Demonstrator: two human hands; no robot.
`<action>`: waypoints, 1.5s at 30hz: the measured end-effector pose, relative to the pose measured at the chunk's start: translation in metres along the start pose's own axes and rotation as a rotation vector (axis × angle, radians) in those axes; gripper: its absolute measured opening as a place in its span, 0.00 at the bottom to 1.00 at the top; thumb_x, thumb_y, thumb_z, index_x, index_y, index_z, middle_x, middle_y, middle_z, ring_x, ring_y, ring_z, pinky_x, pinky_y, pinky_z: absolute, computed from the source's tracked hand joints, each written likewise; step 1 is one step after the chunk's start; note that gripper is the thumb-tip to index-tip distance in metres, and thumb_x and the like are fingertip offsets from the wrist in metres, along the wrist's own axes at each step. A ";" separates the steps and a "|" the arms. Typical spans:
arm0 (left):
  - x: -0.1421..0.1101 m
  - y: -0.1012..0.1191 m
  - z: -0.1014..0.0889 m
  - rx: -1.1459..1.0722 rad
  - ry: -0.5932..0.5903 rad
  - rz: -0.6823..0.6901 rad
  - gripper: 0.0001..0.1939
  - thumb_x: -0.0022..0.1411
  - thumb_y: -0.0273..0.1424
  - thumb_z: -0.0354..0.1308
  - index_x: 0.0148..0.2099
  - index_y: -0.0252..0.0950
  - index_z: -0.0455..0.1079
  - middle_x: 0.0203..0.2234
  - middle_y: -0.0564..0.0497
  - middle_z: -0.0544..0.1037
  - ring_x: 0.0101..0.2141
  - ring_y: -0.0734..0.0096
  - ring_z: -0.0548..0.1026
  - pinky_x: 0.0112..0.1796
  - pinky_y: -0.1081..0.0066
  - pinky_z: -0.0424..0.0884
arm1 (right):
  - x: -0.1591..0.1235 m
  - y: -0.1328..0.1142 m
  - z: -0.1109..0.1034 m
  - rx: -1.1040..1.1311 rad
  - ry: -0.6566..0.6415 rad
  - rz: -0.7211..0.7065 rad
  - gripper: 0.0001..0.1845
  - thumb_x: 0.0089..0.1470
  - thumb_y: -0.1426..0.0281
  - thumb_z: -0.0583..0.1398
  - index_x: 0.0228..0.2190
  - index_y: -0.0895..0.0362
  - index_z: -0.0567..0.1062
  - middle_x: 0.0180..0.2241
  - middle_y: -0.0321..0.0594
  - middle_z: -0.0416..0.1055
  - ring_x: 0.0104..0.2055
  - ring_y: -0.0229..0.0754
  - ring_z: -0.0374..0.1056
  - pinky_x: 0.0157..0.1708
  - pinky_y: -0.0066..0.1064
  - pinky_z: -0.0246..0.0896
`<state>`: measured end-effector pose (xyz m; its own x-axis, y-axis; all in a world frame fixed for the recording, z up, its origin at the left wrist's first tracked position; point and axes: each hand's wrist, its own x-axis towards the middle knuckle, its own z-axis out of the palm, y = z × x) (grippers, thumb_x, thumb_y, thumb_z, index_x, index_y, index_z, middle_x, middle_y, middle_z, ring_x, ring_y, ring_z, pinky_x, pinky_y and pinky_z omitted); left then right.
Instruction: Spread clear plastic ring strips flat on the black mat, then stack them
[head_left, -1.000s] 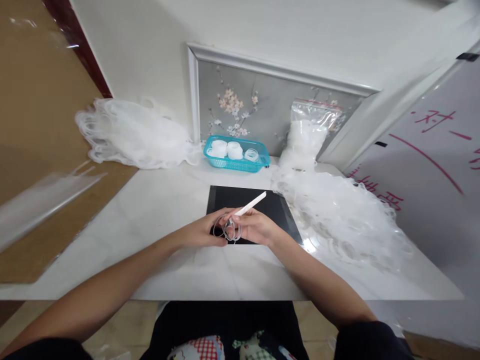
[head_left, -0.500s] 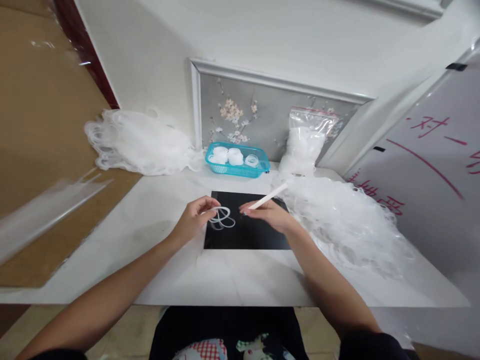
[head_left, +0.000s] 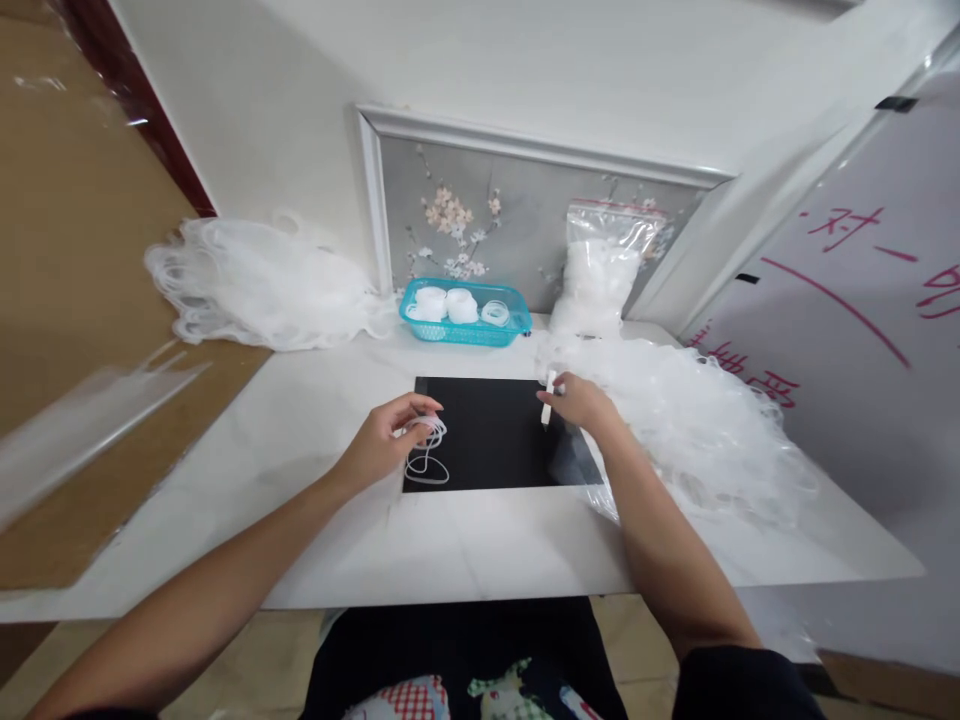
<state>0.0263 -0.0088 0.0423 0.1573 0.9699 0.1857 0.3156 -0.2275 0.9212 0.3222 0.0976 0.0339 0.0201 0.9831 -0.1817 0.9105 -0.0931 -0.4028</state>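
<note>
white table (head_left: 465, 550) against cream wall (head_left: 450, 60) (floral panel (head_left: 487, 220) behind).

Two hands (head_left: 386, 440), one basket (head_left: 465, 328), one mat (head_left: 495, 440).

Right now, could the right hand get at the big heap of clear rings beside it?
Probably yes. The right hand sits at the edge of the heap of clear rings with nothing between them, though its grip already holds a white stick, so only spare fingers are free.

One head-worn camera looks forward and down, close over the white table (head_left: 337, 540).
</note>
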 end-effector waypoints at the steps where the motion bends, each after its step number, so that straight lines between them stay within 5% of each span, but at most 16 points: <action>1: 0.000 0.002 -0.001 -0.048 -0.002 -0.015 0.12 0.57 0.35 0.59 0.43 0.36 0.71 0.31 0.51 0.76 0.26 0.74 0.72 0.32 0.71 0.70 | -0.008 -0.009 0.006 0.047 0.033 -0.098 0.25 0.56 0.57 0.59 0.50 0.60 0.69 0.35 0.47 0.76 0.40 0.46 0.70 0.41 0.36 0.59; 5: 0.000 0.009 -0.002 -0.125 0.057 -0.036 0.12 0.56 0.36 0.61 0.40 0.34 0.72 0.28 0.52 0.74 0.24 0.76 0.70 0.29 0.73 0.68 | -0.050 -0.053 0.047 0.278 -0.217 -0.687 0.32 0.47 0.51 0.66 0.49 0.56 0.71 0.44 0.45 0.73 0.42 0.46 0.68 0.42 0.36 0.62; 7: 0.001 0.009 -0.003 -0.181 0.064 -0.024 0.12 0.56 0.37 0.61 0.39 0.34 0.72 0.25 0.53 0.73 0.23 0.77 0.69 0.28 0.73 0.67 | -0.068 -0.071 0.070 0.201 -0.182 -0.818 0.31 0.47 0.52 0.66 0.48 0.57 0.72 0.46 0.47 0.71 0.46 0.49 0.65 0.46 0.40 0.60; 10: 0.002 0.011 -0.007 -0.332 -0.014 -0.031 0.13 0.54 0.37 0.63 0.36 0.33 0.70 0.21 0.55 0.71 0.19 0.78 0.66 0.23 0.75 0.64 | -0.082 -0.086 0.095 0.065 -0.018 -0.819 0.17 0.56 0.61 0.61 0.43 0.60 0.74 0.45 0.49 0.70 0.47 0.49 0.62 0.49 0.42 0.57; 14: -0.001 0.017 -0.011 -0.406 -0.240 -0.101 0.14 0.54 0.38 0.64 0.33 0.32 0.68 0.19 0.54 0.69 0.17 0.78 0.66 0.19 0.76 0.64 | -0.080 -0.090 0.103 0.148 -0.054 -0.807 0.07 0.60 0.72 0.55 0.32 0.60 0.73 0.38 0.47 0.70 0.42 0.45 0.62 0.47 0.39 0.57; 20: -0.002 0.014 -0.008 -0.208 -0.244 0.020 0.11 0.57 0.37 0.61 0.34 0.33 0.72 0.34 0.50 0.69 0.26 0.76 0.70 0.23 0.75 0.71 | -0.075 -0.086 0.088 1.144 -0.402 -0.580 0.17 0.56 0.53 0.58 0.31 0.55 0.65 0.29 0.36 0.69 0.35 0.39 0.67 0.41 0.34 0.62; 22: 0.001 0.010 -0.009 -0.135 -0.226 0.019 0.11 0.57 0.38 0.60 0.34 0.33 0.71 0.34 0.50 0.68 0.29 0.74 0.70 0.24 0.76 0.71 | -0.074 -0.084 0.084 1.286 -0.465 -0.522 0.21 0.52 0.49 0.60 0.31 0.54 0.64 0.29 0.36 0.70 0.35 0.39 0.68 0.43 0.35 0.63; 27: 0.007 0.001 -0.016 -0.017 -0.421 -0.196 0.13 0.57 0.41 0.58 0.34 0.34 0.69 0.25 0.52 0.69 0.22 0.75 0.67 0.19 0.75 0.67 | -0.073 -0.080 0.084 0.841 -0.200 -0.521 0.11 0.54 0.61 0.60 0.33 0.56 0.71 0.33 0.38 0.72 0.35 0.38 0.67 0.38 0.33 0.61; 29: 0.006 -0.003 -0.015 0.108 -0.489 -0.276 0.11 0.58 0.39 0.55 0.35 0.36 0.69 0.21 0.54 0.68 0.19 0.73 0.67 0.20 0.74 0.67 | -0.072 -0.078 0.086 0.683 -0.191 -0.553 0.08 0.56 0.66 0.58 0.36 0.57 0.74 0.34 0.39 0.73 0.36 0.38 0.67 0.38 0.33 0.60; 34: 0.000 -0.023 -0.004 0.617 -0.347 -0.019 0.09 0.58 0.29 0.49 0.37 0.38 0.71 0.31 0.50 0.75 0.31 0.66 0.73 0.31 0.71 0.65 | -0.073 -0.078 0.089 0.560 -0.163 -0.619 0.12 0.60 0.70 0.55 0.39 0.57 0.77 0.38 0.42 0.73 0.38 0.39 0.67 0.40 0.33 0.61; 38: -0.004 -0.034 -0.002 0.836 -0.364 0.070 0.10 0.60 0.26 0.46 0.34 0.37 0.68 0.31 0.48 0.71 0.29 0.67 0.70 0.27 0.71 0.59 | -0.073 -0.077 0.090 0.560 -0.185 -0.619 0.13 0.58 0.64 0.57 0.41 0.57 0.77 0.39 0.44 0.72 0.39 0.40 0.68 0.39 0.34 0.61; 45: -0.003 -0.022 0.000 0.595 -0.293 0.166 0.07 0.61 0.26 0.44 0.38 0.37 0.63 0.38 0.47 0.70 0.34 0.66 0.70 0.34 0.68 0.65 | -0.078 -0.079 0.091 0.526 -0.205 -0.691 0.22 0.47 0.54 0.66 0.38 0.58 0.77 0.39 0.45 0.72 0.42 0.46 0.65 0.40 0.37 0.60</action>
<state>0.0191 -0.0064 0.0214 0.4687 0.8737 0.1305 0.7129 -0.4613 0.5281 0.2112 0.0144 -0.0015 -0.5828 0.8041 0.1177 0.3838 0.4000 -0.8323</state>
